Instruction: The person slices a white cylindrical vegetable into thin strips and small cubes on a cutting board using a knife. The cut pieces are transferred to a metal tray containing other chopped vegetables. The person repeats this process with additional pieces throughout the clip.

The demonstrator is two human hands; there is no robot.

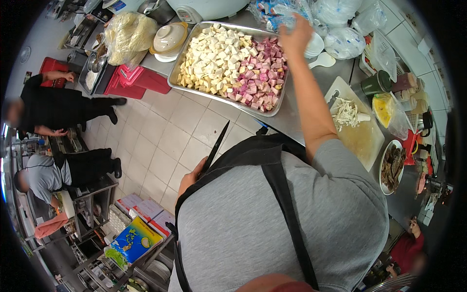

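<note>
My left hand (190, 179) is low beside my body, closed around the handle of a black-bladed knife (218, 143) that points up and away over the floor. My right hand (297, 36) reaches far forward, its fingers apart, at the right rim of a metal tray (228, 99) and in front of blue-and-clear plastic packaging (279, 18); nothing shows in its grasp. Cubes of white root vegetable (215, 51) and purple-pink cubes (261, 75) fill the tray. Right of my forearm, a white cutting board (359, 137) bears pale shredded pieces (344, 112).
A lidded pot (169, 38) and bagged noodles (129, 34) stand left of the tray. A white spoon (323, 61), green-filled container (376, 83) and plate of dark food (392, 166) are to the right. Two people are at left, another at lower right.
</note>
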